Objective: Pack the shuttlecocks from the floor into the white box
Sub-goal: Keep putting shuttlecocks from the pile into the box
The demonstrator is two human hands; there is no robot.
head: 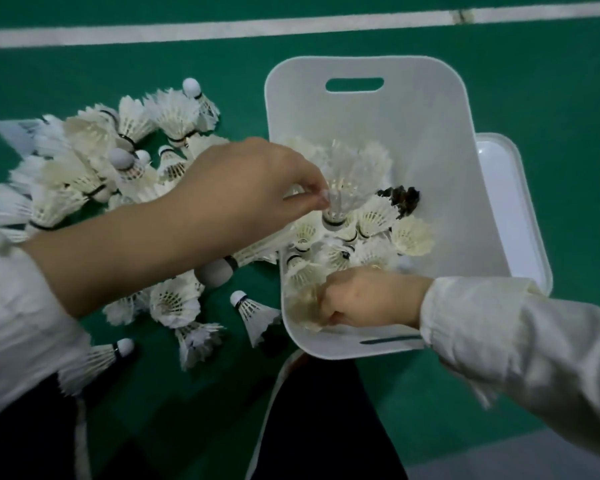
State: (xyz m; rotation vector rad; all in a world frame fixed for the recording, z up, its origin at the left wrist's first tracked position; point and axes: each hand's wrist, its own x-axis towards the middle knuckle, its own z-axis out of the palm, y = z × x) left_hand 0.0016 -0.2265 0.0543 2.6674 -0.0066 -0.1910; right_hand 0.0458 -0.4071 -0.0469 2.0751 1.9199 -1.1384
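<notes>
At nine o'clock of the white box (pixel 413 116), a loose heap of shuttlecocks (pixel 118 150) lies on the green floor (pixel 568 81), with a few strays towards seven o'clock. The left hand (pixel 250 181) pinches one shuttlecock (pixel 343 188) by its feather skirt between thumb and fingertips, cork down, over the middle of the box, where others already lie. The right hand (pixel 368 299) is inside the box at its six o'clock wall, fingers curled round a yellowed shuttlecock (pixel 305 306). These things look nearly weightless, and the feathers probably crush or fray easily, so a light pinch low on the skirt or at the firmer cork looks safest. A dark scrap (pixel 400 199) lies among the packed ones; what it is cannot be told.
</notes>
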